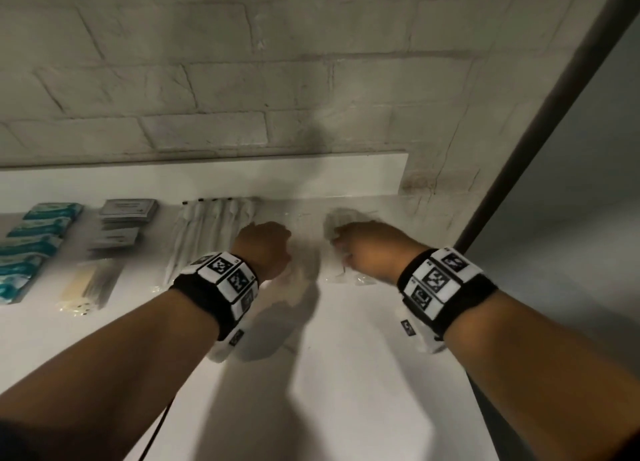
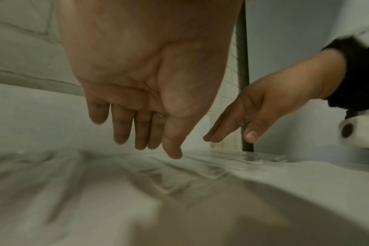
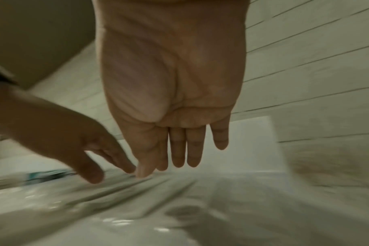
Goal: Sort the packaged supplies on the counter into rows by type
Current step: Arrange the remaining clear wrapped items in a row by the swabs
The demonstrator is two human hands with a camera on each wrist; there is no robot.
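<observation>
Clear plastic packets (image 1: 348, 278) lie on the white counter (image 1: 346, 374) under both hands. My left hand (image 1: 264, 244) hovers over the clear packets (image 2: 253, 159) beside the row of white swab packets (image 1: 207, 232), its fingers (image 2: 137, 139) straight and pointing down, holding nothing. My right hand (image 1: 362, 249) is just to its right, fingers (image 3: 177, 159) straight, tips close above the clear packets (image 3: 116, 208). Each wrist view also shows the other hand: my right hand (image 2: 232, 134) and my left hand (image 3: 107, 171). The views are blurred, so contact with the plastic is unclear.
Teal packets (image 1: 31, 242) form a column at far left, then grey packets (image 1: 124, 218) with a tan stick packet (image 1: 86, 284) below them. A white upstand (image 1: 242, 176) and a brick wall back the counter. A dark post (image 1: 540, 142) edges the right side.
</observation>
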